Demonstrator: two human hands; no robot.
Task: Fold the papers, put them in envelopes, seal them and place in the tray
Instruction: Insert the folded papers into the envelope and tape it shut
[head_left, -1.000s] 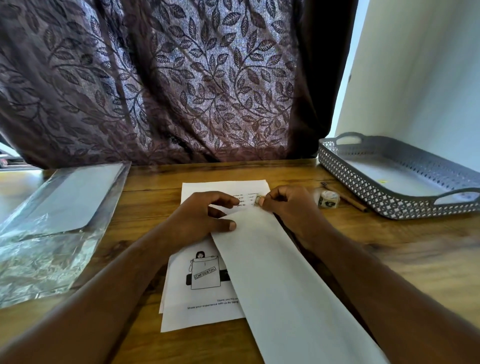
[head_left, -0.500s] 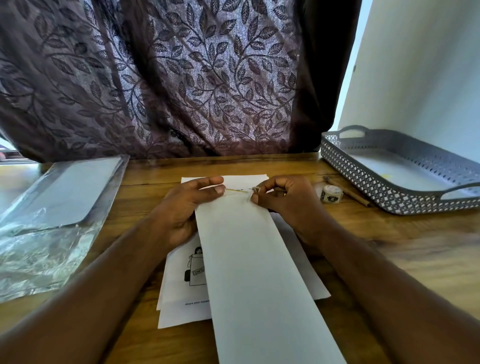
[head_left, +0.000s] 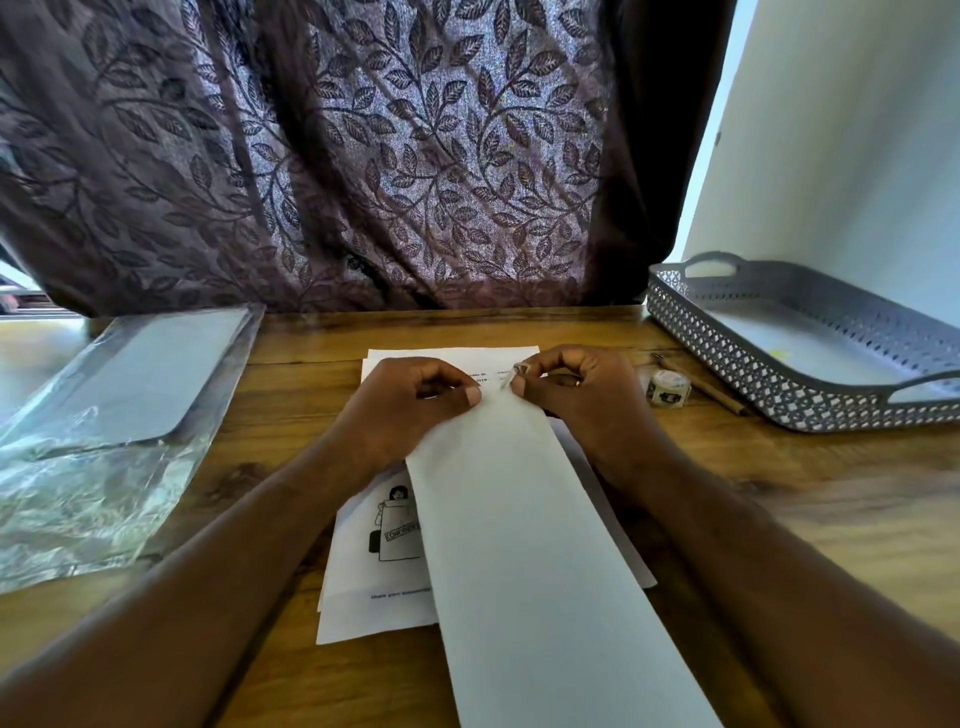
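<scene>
Since half a second ago, the left hand (head_left: 410, 405) has curled its fingers, pinning the far end of the long white paper envelope (head_left: 519, 519), which lies on the printed white sheets (head_left: 374, 597) at table centre. At that end the right hand (head_left: 576, 395) pinches a small seal sticker (head_left: 511, 376). Judged light, limp and prone to sliding, the envelope is best held near its far edge.

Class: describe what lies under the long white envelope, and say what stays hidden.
Under the envelope lies a stack of printed papers, on the wooden table. A drawing and some text show at its left; the papers' middle is covered.
</scene>
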